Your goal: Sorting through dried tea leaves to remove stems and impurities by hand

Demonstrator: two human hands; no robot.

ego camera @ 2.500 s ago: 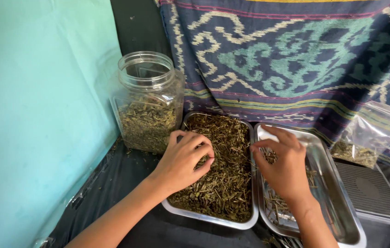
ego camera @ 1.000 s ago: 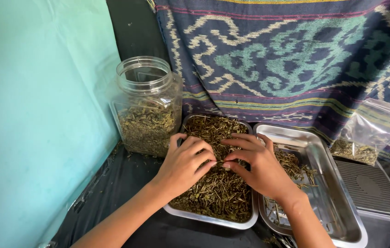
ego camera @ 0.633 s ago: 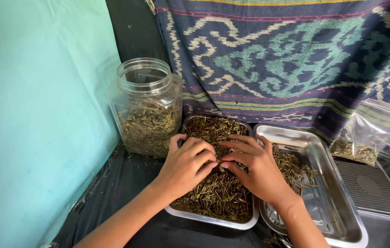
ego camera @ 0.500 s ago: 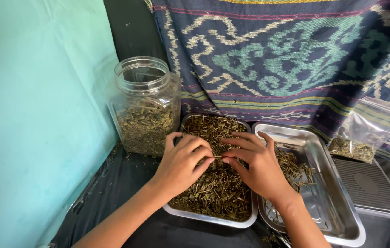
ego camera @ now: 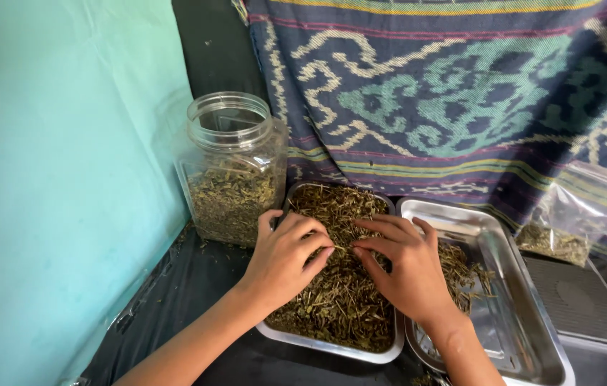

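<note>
I am picking through the dried herbs heaped in the left steel tray: my left hand and right hand rest on the pile, fingertips pinched together on a thin stem. Right of that tray the second tray holds few herbs, so next I judge the stem needs a careful lift; behind it stands the open jar.

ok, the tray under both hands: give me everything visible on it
The left tray is a shallow rectangular pan of shiny metal with rounded corners. It sits flat on the dark surface, filled nearly to the rim with dried greenish-brown herbs. Its right edge lies against a second tray; a clear jar stands at its far left corner. Left hand and right hand rest in the herbs.
</note>
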